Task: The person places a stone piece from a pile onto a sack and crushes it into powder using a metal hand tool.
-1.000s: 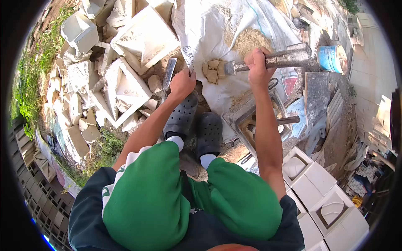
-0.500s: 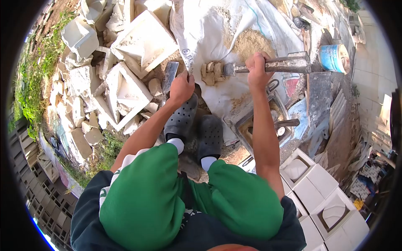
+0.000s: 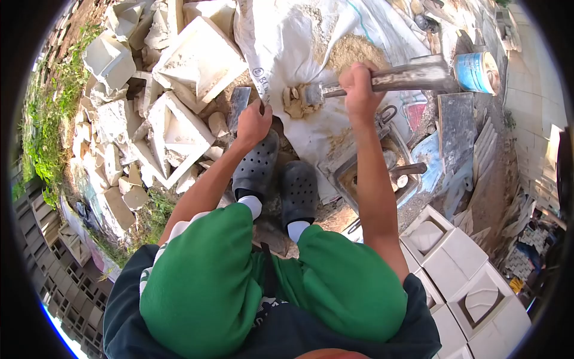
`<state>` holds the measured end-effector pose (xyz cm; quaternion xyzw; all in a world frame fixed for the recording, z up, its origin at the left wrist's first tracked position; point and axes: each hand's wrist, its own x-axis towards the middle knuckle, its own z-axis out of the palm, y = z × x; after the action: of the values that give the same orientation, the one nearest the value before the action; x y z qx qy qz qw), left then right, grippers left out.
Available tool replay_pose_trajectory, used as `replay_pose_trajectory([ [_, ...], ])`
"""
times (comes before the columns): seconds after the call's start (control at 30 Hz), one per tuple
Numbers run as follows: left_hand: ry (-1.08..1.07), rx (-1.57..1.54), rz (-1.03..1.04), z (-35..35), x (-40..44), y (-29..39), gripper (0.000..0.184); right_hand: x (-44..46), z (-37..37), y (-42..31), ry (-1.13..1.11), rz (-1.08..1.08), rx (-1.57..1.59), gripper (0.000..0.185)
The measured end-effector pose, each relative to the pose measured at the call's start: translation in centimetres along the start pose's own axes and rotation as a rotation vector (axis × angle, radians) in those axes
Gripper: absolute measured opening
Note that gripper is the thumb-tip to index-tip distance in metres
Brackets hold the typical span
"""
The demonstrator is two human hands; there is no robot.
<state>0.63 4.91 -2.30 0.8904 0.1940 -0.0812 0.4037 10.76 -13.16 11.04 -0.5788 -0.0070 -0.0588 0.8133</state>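
Item: long hand tool (image 3: 418, 76), partly blurred, over the white sack (image 3: 287, 51). Right hand (image 3: 360, 93): nearer the tool, grip closed around its shaft, thick part to the right, narrow end to the left. Long axis: crosswise, left to right before the person, the narrow end slightly nearer the body. Direction: narrow end points left, at the right edge of the broken chunks (image 3: 294, 106); contact cannot be told. Chunks: on the sack, between the hands. Left hand (image 3: 254, 124): grip closed on the sack's edge, beside a dark flat piece (image 3: 240, 99).
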Motion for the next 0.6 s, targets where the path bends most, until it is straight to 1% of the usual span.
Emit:
replay_pose_trajectory([
  [0.07, -0.015, -0.022, -0.007, 0.1, 0.2, -0.1, 0.028, -0.5, -0.9, 1.2, -0.011, 0.007, 0.022, 0.03],
  [0.13, -0.039, -0.043, -0.013, 0.2, 0.0, -0.1, 0.029, -0.8, -1.0, 0.3, -0.014, 0.015, 0.04, 0.03],
  [0.17, -0.022, -0.006, 0.005, 0.1, 0.1, -0.1, 0.029, -0.7, -1.0, -0.3, -0.033, 0.001, -0.005, 0.03],
  [0.2, -0.004, 0.029, 0.015, 0.1, 0.2, -0.1, 0.029, -0.7, -0.5, -1.4, -0.056, -0.006, -0.051, 0.031],
  [0.27, 0.014, 0.017, 0.016, 0.1, -0.1, -0.1, 0.03, -0.7, 0.7, -6.3, -0.023, -0.019, -0.056, 0.032],
  [0.33, 0.033, -0.004, 0.02, 0.0, 0.0, 0.1, 0.032, -0.4, 2.1, -10.5, 0.004, -0.12, -0.064, 0.033],
  [0.37, 0.012, -0.006, 0.006, 0.0, 0.1, 0.3, 0.03, 0.0, 1.8, -11.6, -0.059, -0.167, -0.031, 0.032],
  [0.43, -0.007, -0.002, -0.01, -0.1, 0.2, 0.4, 0.029, 0.5, 1.8, -11.9, -0.021, -0.178, 0.011, 0.033],
  [0.5, 0.022, 0.003, 0.021, 0.0, 0.1, 0.3, 0.028, 0.5, 1.0, -7.5, 0.057, -0.091, 0.084, 0.032],
  [0.57, 0.019, -0.011, 0.03, 0.0, 0.0, 0.0, 0.03, -0.6, 0.0, 1.9, 0.138, -0.087, 0.043, 0.032],
  [0.6, 0.025, -0.036, 0.051, 0.1, 0.2, 0.2, 0.032, -1.1, -0.3, 1.6, 0.098, -0.053, 0.024, 0.032],
])
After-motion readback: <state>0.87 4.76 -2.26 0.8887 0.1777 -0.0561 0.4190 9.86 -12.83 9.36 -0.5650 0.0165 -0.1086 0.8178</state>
